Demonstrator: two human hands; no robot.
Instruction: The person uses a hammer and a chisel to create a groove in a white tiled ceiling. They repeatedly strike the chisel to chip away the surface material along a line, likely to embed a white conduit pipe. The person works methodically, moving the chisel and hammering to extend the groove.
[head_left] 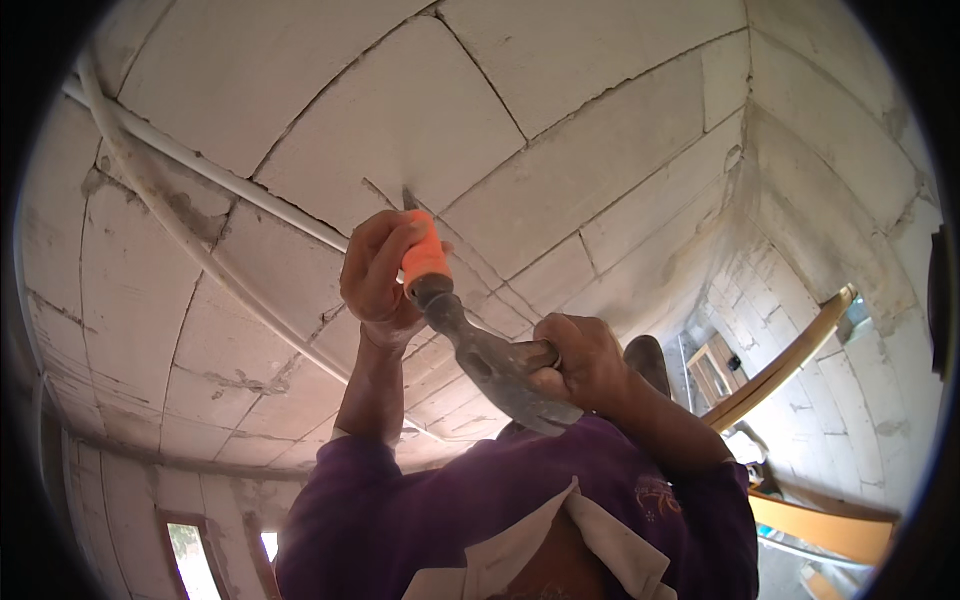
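Left hand [378, 262]: curled closed around the orange grip of a chisel [427, 247], thumb side uppermost (part of the fingers hidden behind the grip). Chisel placed near the middle of the view, pointed upward in the picture, dark metal tip at the face of a pale block wall [610, 130]; exact depth of the tip in the wall not to be told.

Right hand [585, 360]: closed around the short visible length of handle of a claw hammer [490, 365], just below and to the right of the left hand. Hammer worn and grey, striking face turned toward the rear end of the chisel and in line with it (touching or just short of it, cannot tell), forked claw slanting down to the right, in front of a purple shirt [430, 520] with a pale collar [515, 530].

Wall: large light blocks with dark joints, short dark slot [378, 193] just left of the chisel tip, thin lines running down to the right.

Also listed: straight white pipe [240, 187] slanting across the wall at left; paler curved pipe [190, 240] crossing it; long wooden board [790, 355] at right, set aslant; narrow bright opening [195, 560] at lower left, dark-framed.
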